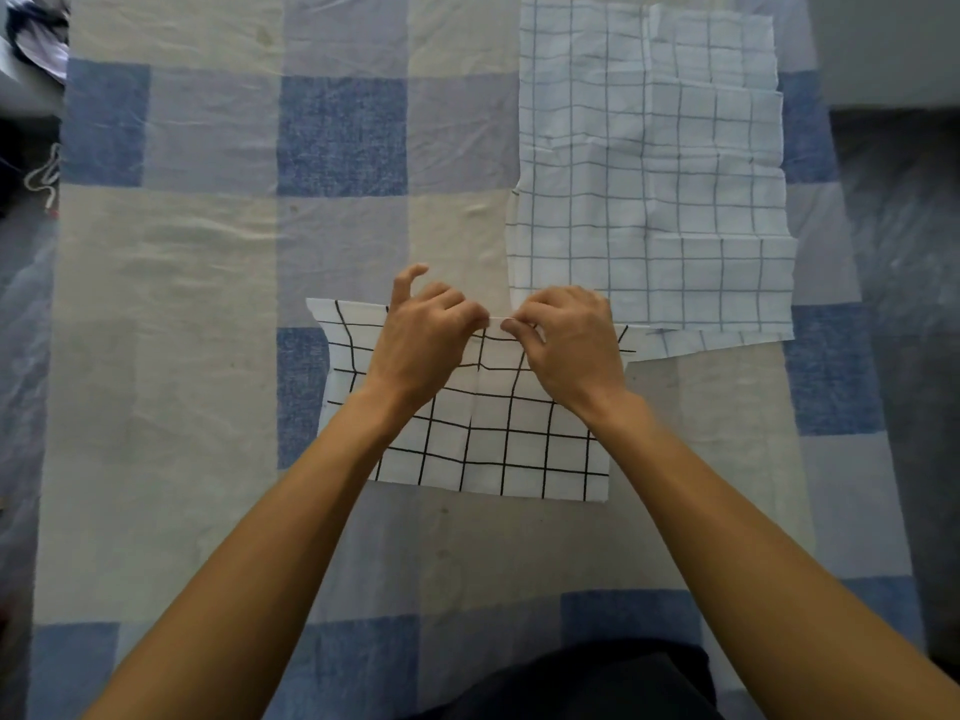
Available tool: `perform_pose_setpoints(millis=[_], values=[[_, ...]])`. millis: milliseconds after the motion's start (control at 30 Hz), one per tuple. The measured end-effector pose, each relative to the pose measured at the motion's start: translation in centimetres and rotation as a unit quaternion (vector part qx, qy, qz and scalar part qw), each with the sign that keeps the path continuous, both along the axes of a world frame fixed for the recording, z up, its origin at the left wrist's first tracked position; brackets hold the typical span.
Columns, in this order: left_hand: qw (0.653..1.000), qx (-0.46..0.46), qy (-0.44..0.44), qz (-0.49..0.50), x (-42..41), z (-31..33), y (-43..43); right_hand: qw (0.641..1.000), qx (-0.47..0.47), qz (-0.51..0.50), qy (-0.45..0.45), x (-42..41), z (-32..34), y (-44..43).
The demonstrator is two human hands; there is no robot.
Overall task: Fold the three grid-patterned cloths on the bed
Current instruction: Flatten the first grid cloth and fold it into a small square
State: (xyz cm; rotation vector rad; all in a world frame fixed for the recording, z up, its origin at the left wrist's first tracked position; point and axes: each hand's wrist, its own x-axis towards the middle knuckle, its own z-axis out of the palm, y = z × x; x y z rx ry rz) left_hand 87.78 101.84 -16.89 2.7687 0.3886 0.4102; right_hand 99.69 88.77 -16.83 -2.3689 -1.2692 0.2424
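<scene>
our left hand [423,335] and right hand [569,337] pinch the black-gridded white cloth's [488,439] far edge mid-fold; next we likely align the edges.

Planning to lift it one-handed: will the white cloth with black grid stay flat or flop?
Probably floppy: the white black-grid cloth buckles where the left hand and right hand pinch its far edge. Likely light: it lies thin and flat.

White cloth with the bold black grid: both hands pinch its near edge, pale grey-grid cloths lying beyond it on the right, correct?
No: the head view shows the left hand and right hand pinching the far edge of the white black-grid cloth, not the near one.
</scene>
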Motion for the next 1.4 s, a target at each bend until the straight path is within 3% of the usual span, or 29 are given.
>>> perform_pose_setpoints(millis=[433, 733, 1000, 1267, 1400], values=[[0.999, -0.043, 0.008, 0.023, -2.2, -0.6, 1.7, 0.996, -0.048, -0.069, 0.0, 3.0, -0.2, -3.1], [1.0, -0.024, -0.005, -0.006, -1.8, -0.2, 0.8, 0.998, -0.005, 0.063, -0.023, -1.9, 0.2, 2.1], [1.0, -0.001, -0.008, 0.016, -4.1, -0.2, 2.8, 0.999, -0.003, 0.041, -0.025, -0.2, -0.3, -0.1], [1.0, -0.016, -0.003, 0.023, -3.3, -0.2, 2.8, 0.997, -0.074, -0.031, -0.014, 3.3, 0.0, -3.2], [0.999, -0.018, 0.0, 0.034, -2.6, -0.2, 2.4, 0.996, -0.088, -0.013, -0.001, 2.6, 0.1, -2.1]])
